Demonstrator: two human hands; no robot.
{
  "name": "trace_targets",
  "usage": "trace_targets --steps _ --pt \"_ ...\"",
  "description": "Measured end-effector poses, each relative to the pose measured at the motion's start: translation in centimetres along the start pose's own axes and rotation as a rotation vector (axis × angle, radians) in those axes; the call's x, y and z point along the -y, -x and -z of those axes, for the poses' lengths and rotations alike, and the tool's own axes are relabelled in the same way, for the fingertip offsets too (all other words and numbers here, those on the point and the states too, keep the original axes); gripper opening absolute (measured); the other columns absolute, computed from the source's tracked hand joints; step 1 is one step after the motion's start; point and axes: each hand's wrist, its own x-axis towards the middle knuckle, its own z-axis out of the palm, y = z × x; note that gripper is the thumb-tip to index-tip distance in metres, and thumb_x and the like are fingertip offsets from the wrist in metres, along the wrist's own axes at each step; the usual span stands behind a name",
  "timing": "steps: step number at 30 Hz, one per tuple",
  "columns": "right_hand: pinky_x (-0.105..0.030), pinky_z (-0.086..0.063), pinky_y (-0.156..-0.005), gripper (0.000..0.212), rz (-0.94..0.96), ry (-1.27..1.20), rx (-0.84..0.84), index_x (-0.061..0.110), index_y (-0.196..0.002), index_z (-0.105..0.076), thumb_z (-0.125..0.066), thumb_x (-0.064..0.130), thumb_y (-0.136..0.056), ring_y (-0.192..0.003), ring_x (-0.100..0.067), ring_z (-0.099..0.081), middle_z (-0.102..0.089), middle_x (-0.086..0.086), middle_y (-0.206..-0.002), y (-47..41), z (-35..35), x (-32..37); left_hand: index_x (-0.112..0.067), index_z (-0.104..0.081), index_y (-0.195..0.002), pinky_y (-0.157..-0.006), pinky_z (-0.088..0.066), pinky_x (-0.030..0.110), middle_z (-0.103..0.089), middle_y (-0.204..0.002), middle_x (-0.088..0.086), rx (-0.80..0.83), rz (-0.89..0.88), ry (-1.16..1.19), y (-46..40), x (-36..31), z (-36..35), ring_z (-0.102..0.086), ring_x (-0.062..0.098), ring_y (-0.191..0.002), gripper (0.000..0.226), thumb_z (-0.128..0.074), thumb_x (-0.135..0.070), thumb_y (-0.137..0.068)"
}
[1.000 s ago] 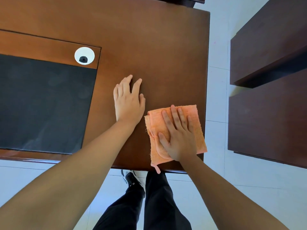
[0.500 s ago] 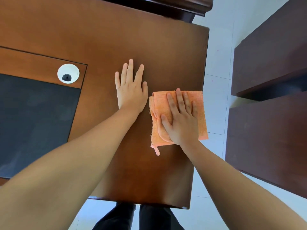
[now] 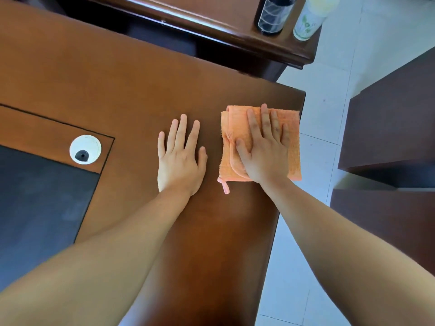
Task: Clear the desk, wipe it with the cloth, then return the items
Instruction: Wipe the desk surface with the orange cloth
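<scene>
Right hand (image 3: pixel 264 151) is lying palm-down on the orange cloth (image 3: pixel 293 147), fingers straight and slightly spread, pressing it flat to the desk (image 3: pixel 117 85); nothing is being curled round or pinched. The cloth is sitting folded near the desk's far right corner, its right edge reaching just about to the desk's right edge. A small loop is hanging off its near left corner.

Left hand (image 3: pixel 180 158) is resting flat on the bare wood just left of the cloth, fingers extended and relaxed, holding nothing. A narrow strip of desk is showing between the two hands.

Further left, a dark inset pad (image 3: pixel 40 203) is lying in the desktop, with a white round cable grommet (image 3: pixel 85 149) sitting just off its far right corner.

Beyond the desk, a second wooden surface (image 3: pixel 211 17) is carrying a dark bottle (image 3: pixel 273 12) and, just right of it, a pale cup-like container (image 3: pixel 308 20); both are cut off at the top edge, so what they are is hard to make out.

Dark cabinets (image 3: pixel 388 128) are standing to the right across the pale tiled floor (image 3: pixel 313 161).
</scene>
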Motion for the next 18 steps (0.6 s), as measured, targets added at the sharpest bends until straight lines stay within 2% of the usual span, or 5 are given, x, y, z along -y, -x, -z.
trace_targets --steps 7,12,13,15,18 --pt "-0.056 -0.016 -0.130 0.074 -0.001 -0.003 0.034 0.030 -0.168 -0.021 -0.019 0.067 -0.105 -0.163 -0.032 -0.015 -0.016 -0.005 -0.177 -5.2 0.4 -0.4 -0.029 -0.018 -0.167 -0.131 -0.009 0.052 -0.008 -0.177 -0.001 -0.003 -0.008 -0.004 0.0 0.2 -0.6 -0.002 0.018 -0.163 0.061 -0.027 -0.043 -0.108" --pt "-0.053 -0.007 -0.132 0.075 -0.014 -0.015 0.154 0.032 -0.170 -0.012 -0.018 0.068 -0.105 -0.165 -0.029 -0.005 -0.005 -0.003 -0.179 -6.8 1.7 -0.2 -0.031 -0.018 -0.167 -0.131 -0.008 0.051 -0.007 -0.177 -0.003 0.003 -0.003 0.009 0.0 0.2 -0.5 -0.001 0.017 -0.163 0.061 -0.028 -0.042 -0.108" --pt "-0.053 -0.006 -0.132 0.073 -0.011 -0.041 0.174 0.031 -0.169 -0.014 -0.020 0.066 -0.105 -0.165 -0.028 -0.006 -0.007 -0.002 -0.178 -6.9 2.2 -0.3 -0.031 -0.018 -0.167 -0.131 -0.007 0.051 -0.006 -0.177 -0.003 0.007 -0.003 0.012 0.0 0.2 -0.5 0.000 0.016 -0.163 0.061 -0.028 -0.042 -0.108" --pt "-0.053 -0.015 -0.130 0.067 0.013 -0.106 0.165 0.026 -0.166 -0.027 -0.024 0.057 -0.107 -0.160 -0.030 -0.023 -0.026 -0.005 -0.174 -7.7 3.5 -1.3 -0.030 -0.017 -0.167 -0.131 -0.007 0.052 -0.005 -0.177 -0.003 0.016 0.000 0.011 0.0 0.1 -0.4 0.001 0.016 -0.163 0.061 -0.027 -0.042 -0.108" --pt "-0.053 -0.027 -0.122 0.059 0.047 -0.057 0.153 0.017 -0.158 -0.044 -0.044 0.038 -0.104 -0.142 -0.037 -0.047 -0.053 -0.011 -0.154 -10.4 5.5 -3.3 -0.030 -0.017 -0.167 -0.131 -0.008 0.052 -0.005 -0.177 -0.002 0.022 0.001 -0.004 0.0 0.1 -0.4 0.000 0.017 -0.163 0.061 -0.026 -0.043 -0.108"
